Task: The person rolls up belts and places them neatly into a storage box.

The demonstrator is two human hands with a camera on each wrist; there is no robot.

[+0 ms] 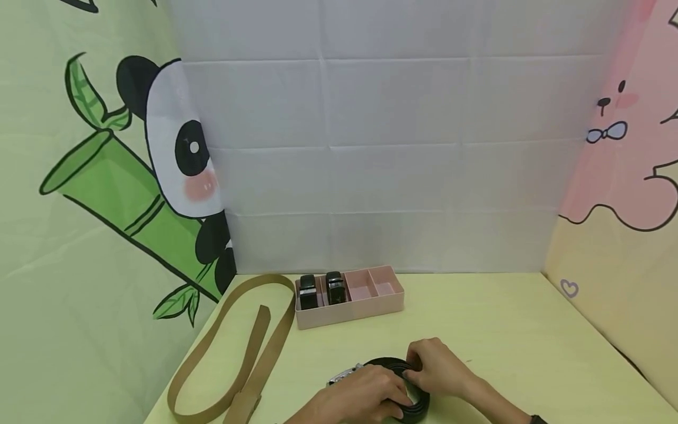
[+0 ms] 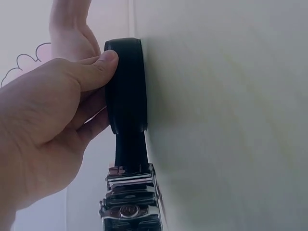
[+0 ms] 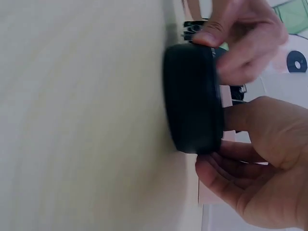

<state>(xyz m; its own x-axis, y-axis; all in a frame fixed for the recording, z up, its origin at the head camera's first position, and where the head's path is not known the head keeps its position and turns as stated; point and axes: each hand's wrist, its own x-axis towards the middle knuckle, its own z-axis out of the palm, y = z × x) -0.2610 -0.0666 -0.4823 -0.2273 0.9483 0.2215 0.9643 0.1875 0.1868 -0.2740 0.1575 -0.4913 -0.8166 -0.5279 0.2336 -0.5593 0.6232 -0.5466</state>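
A black belt [image 1: 421, 406] is wound into a round coil close over the table's front part. Its silver buckle [image 1: 344, 373] sticks out at the coil's left side, and shows larger as a shiny metal buckle [image 2: 130, 202] in the left wrist view. My left hand [image 1: 360, 394] grips the near left of the coil, thumb against the outer turn and fingers on the inner side. On the far right of the coil, my right hand [image 1: 442, 368] pinches the band between thumb and fingers. The right wrist view shows both hands on the coiled belt [image 3: 192, 98].
A pink divided tray [image 1: 349, 315] stands at the back, with two rolled black belts, one at the far left [image 1: 308, 294] and another beside it [image 1: 335, 288]. A tan belt [image 1: 275, 347] lies in a long loop on the left. Printed cloth walls border the table.
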